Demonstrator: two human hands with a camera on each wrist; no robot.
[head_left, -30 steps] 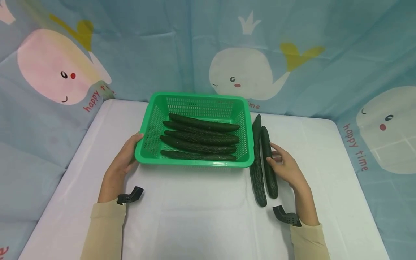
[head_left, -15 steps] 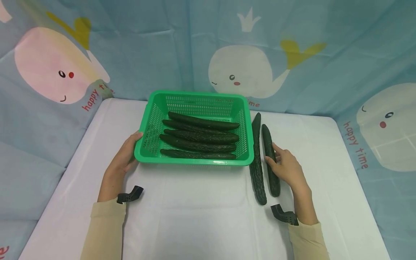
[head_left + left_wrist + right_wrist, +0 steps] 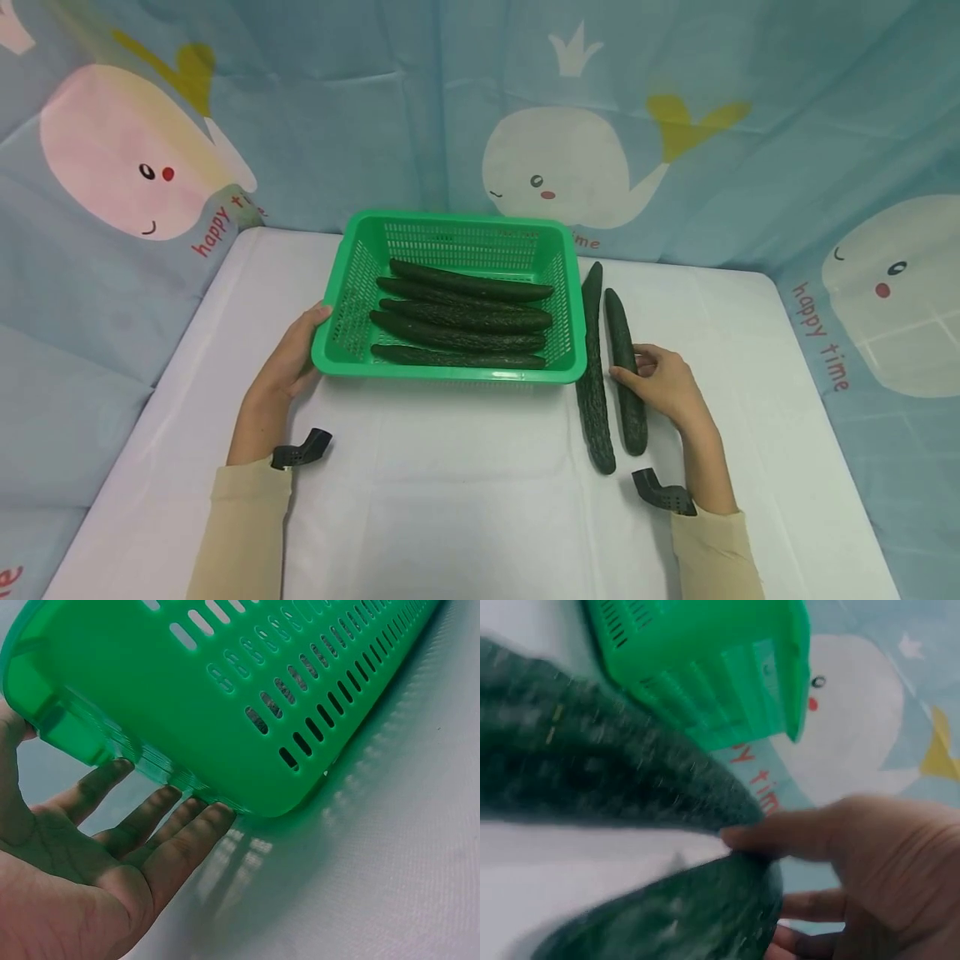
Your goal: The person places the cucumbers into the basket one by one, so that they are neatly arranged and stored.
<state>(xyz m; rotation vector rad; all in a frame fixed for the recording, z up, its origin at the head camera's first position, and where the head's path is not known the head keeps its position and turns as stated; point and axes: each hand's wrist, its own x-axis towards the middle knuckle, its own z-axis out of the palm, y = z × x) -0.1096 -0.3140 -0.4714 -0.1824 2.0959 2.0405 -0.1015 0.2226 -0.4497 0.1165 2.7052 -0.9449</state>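
In the head view, a green plastic basket (image 3: 450, 372) holds several dark green cucumbers (image 3: 465, 317) lying side by side. My left hand (image 3: 288, 354) touches the basket's left end. In the left wrist view its fairly straight fingers (image 3: 184, 844) rest against the green wall, with the thumb near the rim. To the right of the basket, two cucumbers lie lengthwise on the table. My right hand (image 3: 663, 383) grips the right-hand cucumber (image 3: 621, 337), thumb on one side and fingers on the other, partly hidden. The other cucumber (image 3: 595, 392) lies beside the basket, untouched.
A white cloth (image 3: 450, 508) covers the table. Behind and at both sides hangs a blue curtain (image 3: 337, 108) printed with whales. Black wrist mounts (image 3: 300, 450) sit at both sleeve cuffs.
The right-hand cucumber has shifted slightly right, widening the gap at its lower part. My right hand has slid a little toward me along it. The left hand and basket stay put.
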